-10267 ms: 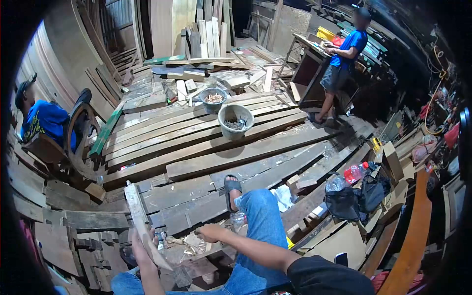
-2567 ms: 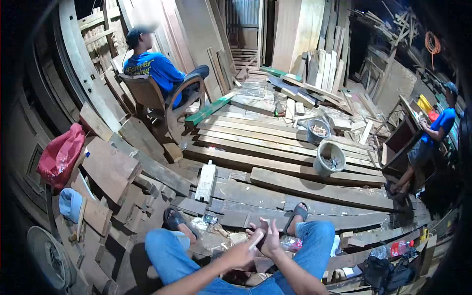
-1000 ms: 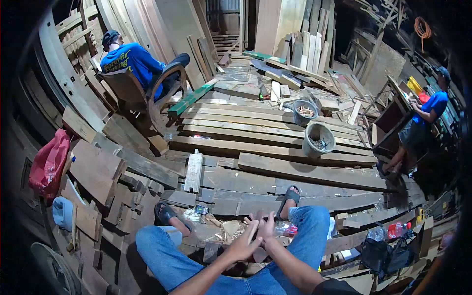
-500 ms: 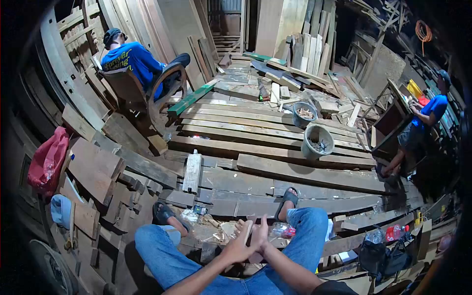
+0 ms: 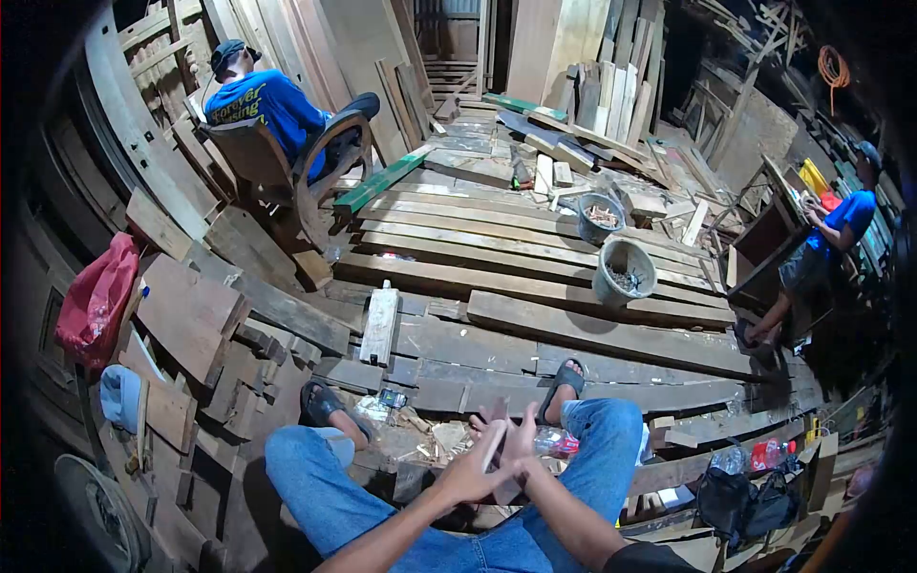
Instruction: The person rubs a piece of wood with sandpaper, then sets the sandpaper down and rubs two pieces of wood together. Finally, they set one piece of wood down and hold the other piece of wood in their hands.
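Wooden floorboards (image 5: 458, 346) lie beyond the left hand (image 5: 471, 471) and right hand (image 5: 518, 447), fingers extended; whether they grip the flat brownish piece (image 5: 507, 491), mostly hidden between them, is unclear. Bent knees (image 5: 606, 425) flank them, leaving room toward a long beam (image 5: 611, 337).

I'm in a woodworking shop: long planks (image 5: 458, 277) lie across the floor (image 5: 463, 346), tall boards (image 5: 535, 53) lean upright, wood scraps (image 5: 449, 437) lie scattered.
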Demonstrator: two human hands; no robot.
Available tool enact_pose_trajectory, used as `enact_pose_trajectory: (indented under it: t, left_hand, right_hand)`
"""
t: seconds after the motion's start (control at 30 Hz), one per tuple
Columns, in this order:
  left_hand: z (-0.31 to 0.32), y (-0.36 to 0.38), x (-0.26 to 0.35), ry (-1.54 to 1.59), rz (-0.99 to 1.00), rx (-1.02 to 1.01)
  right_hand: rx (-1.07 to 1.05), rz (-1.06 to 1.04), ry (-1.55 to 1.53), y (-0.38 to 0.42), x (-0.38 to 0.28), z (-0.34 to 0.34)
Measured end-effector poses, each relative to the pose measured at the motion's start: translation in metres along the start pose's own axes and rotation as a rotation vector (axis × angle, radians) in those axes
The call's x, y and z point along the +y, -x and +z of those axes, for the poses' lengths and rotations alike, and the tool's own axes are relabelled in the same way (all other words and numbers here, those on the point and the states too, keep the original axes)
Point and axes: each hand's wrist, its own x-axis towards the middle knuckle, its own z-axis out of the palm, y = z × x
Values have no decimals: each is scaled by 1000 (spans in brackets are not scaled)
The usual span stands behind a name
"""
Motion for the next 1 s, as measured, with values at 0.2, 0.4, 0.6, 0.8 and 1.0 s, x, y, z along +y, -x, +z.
enact_pose_trajectory:
  t: [0.2, 0.4, 0.6, 0.8, 1.0]
  left_hand:
    - [-21, 2, 26, 24, -259, -192]
    - [-28, -11, 14, 52, -381, -238]
    - [0, -5, -5, 43, -108, -110]
    - [-14, -7, 3, 82, -302, -101]
    - [-18, -4, 15, 77, -303, -95]
  right_hand:
    - [-155, 108, -52, 2, 5, -3]
    - [-120, 100, -9, -1, 14, -7]
    - [-80, -21, -91, -12, 5, -8]
    - [54, -190, 649, -36, -1, -29]
    - [213, -288, 519, -41, -8, -33]
